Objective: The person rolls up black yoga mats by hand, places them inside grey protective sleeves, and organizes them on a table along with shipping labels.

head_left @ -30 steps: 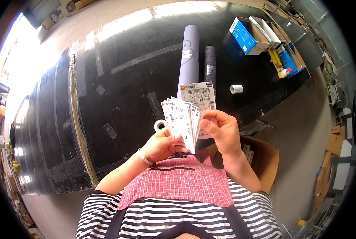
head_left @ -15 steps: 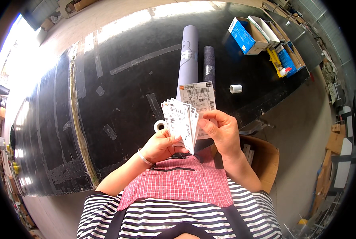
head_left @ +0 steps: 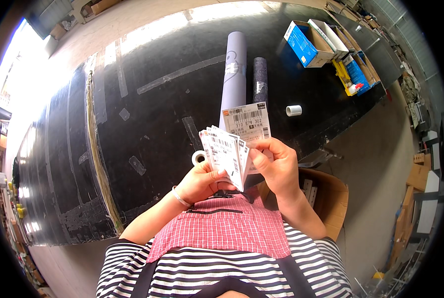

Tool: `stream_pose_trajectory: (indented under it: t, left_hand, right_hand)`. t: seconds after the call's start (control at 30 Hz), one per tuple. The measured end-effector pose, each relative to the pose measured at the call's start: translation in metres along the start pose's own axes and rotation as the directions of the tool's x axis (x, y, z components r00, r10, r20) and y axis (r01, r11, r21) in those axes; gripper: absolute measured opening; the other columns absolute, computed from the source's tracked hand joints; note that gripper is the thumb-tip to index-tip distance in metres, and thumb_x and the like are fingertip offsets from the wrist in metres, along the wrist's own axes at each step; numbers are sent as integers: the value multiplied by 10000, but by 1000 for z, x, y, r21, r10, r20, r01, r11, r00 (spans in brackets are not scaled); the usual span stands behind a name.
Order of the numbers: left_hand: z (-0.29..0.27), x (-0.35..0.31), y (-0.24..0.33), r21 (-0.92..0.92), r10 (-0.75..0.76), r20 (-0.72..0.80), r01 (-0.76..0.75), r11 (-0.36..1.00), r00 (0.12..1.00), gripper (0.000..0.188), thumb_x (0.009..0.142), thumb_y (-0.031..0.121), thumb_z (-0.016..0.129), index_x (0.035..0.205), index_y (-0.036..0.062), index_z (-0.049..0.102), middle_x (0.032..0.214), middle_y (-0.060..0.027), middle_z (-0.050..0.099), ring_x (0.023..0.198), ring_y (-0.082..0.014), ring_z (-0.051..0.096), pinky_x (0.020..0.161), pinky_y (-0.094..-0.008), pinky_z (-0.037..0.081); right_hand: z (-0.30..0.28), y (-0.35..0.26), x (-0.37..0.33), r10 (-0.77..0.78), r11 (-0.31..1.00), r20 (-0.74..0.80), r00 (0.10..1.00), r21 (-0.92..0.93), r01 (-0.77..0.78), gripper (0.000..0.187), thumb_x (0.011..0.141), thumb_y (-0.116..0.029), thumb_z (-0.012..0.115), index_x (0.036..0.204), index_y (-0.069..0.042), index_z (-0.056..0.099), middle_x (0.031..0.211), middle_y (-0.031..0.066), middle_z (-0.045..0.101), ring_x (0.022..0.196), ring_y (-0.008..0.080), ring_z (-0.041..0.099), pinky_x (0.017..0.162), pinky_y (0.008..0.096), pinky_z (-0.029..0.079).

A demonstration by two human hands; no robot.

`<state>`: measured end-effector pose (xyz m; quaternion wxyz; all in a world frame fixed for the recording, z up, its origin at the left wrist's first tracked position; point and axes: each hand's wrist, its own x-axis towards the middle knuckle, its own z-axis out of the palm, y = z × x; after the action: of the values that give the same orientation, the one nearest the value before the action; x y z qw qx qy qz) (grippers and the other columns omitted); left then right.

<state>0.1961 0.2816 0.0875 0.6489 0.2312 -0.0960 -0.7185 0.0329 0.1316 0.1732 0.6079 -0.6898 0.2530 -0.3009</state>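
A fanned stack of white shipping labels [head_left: 225, 153] is in my left hand [head_left: 202, 184], the thumb pressed on its front. My right hand [head_left: 276, 164] pinches the right side of the fan, thumb and forefinger on a single larger label [head_left: 247, 120] that stands out above the others. Beyond the labels lie a thick pale-purple roll [head_left: 235, 69] and a thinner dark patterned roll [head_left: 260, 82], side by side on the black table. Just left of the stack is a small white roll [head_left: 198, 158] with a dark core, partly hidden by the labels.
On the black table [head_left: 167, 119], a white roll [head_left: 294, 110] lies to the right. Blue and white open boxes [head_left: 306, 47] and a yellow tape dispenser [head_left: 346, 77] sit at the far right. A cardboard box [head_left: 331, 198] stands beside my right arm, below the table edge.
The fan of labels has tilted slightly and spread a little to the left. Both hands keep their grip in nearly the same place.
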Motion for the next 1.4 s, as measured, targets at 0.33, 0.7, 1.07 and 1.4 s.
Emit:
stream_pose_trajectory:
  t: [0.33, 0.7, 1.07, 1.4]
  left_hand:
    - [30, -15, 21, 929, 447, 343, -370, -28, 826, 635, 863, -142, 653, 1463, 23, 524, 1140, -176, 756, 1048, -316, 750, 892, -354, 586]
    - [17, -7, 20, 832, 551, 533, -517, -203, 642, 673, 837, -211, 591, 1450, 63, 548, 1097, -192, 737, 943, -344, 749, 807, -366, 588]
    - [16, -1, 3, 698, 450, -26, -306, 647, 893, 442, 1047, -60, 502, 1475, 11, 419, 1301, -152, 644, 1155, -264, 680, 916, -390, 627]
    - [26, 6, 13, 468, 229, -239, -95, 879, 944, 386, 1064, 43, 548, 1430, -4, 436, 1296, -157, 642, 1116, -268, 701, 917, -388, 639]
  right_hand:
    - [-6, 18, 9, 333, 856, 49, 942, 403, -324, 151, 982, -85, 669, 1035, 51, 707, 939, 53, 732, 841, 83, 660, 772, 242, 539]
    - [-12, 32, 12, -47, 999, -267, 963, 7, 51, 203, 1030, -36, 579, 1189, 30, 689, 1073, 66, 725, 973, 112, 657, 879, 269, 540]
    - [-5, 13, 10, -242, 970, -123, 963, -28, 240, 792, 982, 85, 585, 1654, -75, 197, 1338, 170, 641, 1170, 201, 661, 1022, 323, 505]
    - [-1, 27, -4, 39, 991, -8, 999, -131, -40, 334, 995, 11, 598, 1322, 16, 536, 1129, 172, 734, 1011, 214, 730, 877, 324, 556]
